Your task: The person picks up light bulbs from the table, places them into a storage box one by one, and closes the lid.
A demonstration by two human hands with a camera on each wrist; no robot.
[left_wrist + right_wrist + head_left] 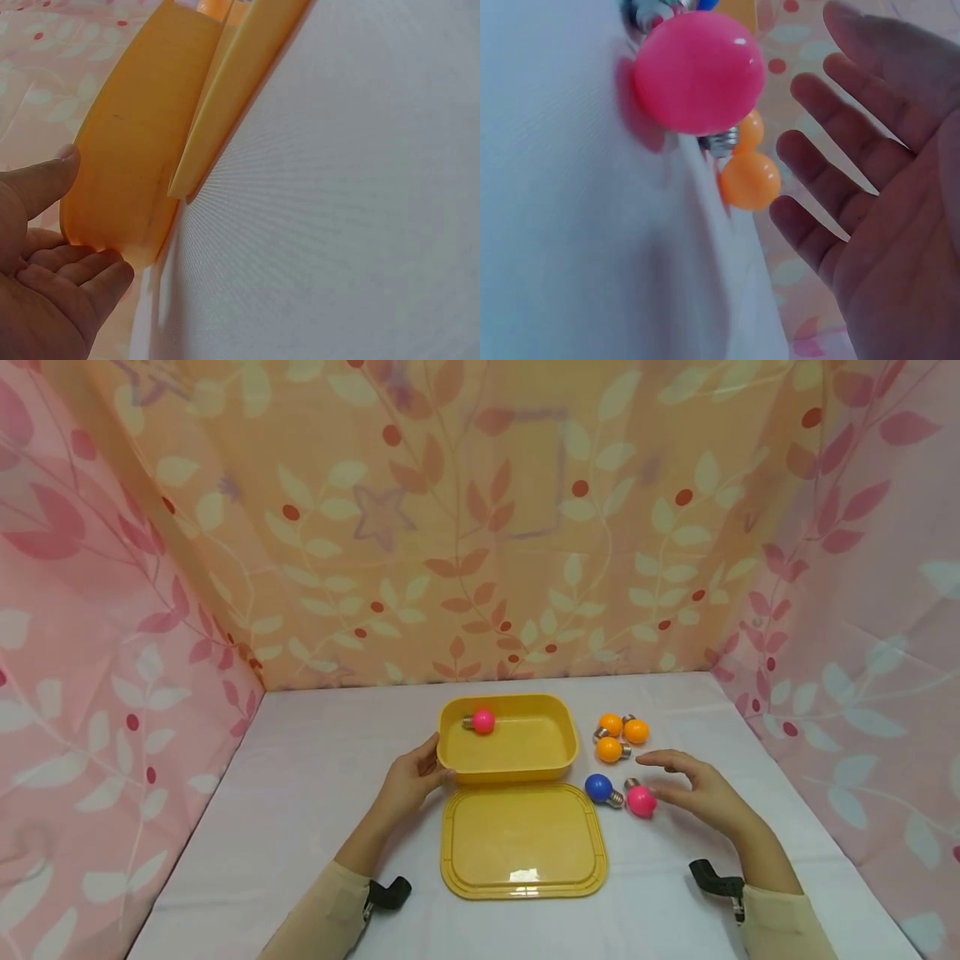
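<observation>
A yellow plastic box (510, 772) stands without its lid on the table, a pink light bulb (483, 721) lying inside at the left. My left hand (408, 785) holds the box's left front corner, with thumb and fingers against its outer wall (127, 135). In front of the box lies its flat yellow lid (523, 842). My right hand (697, 789) hovers with spread fingers just right of a second pink bulb (641, 801). A gap shows between that pink bulb (701, 71) and the fingers in the right wrist view. Left of it rests a blue bulb (598, 787).
Three orange bulbs (609, 749) lie in a cluster right of the box. White cloth (300, 777) covers the table. Patterned curtains (480, 527) enclose the back and both sides. Each wrist wears a black camera mount (716, 881).
</observation>
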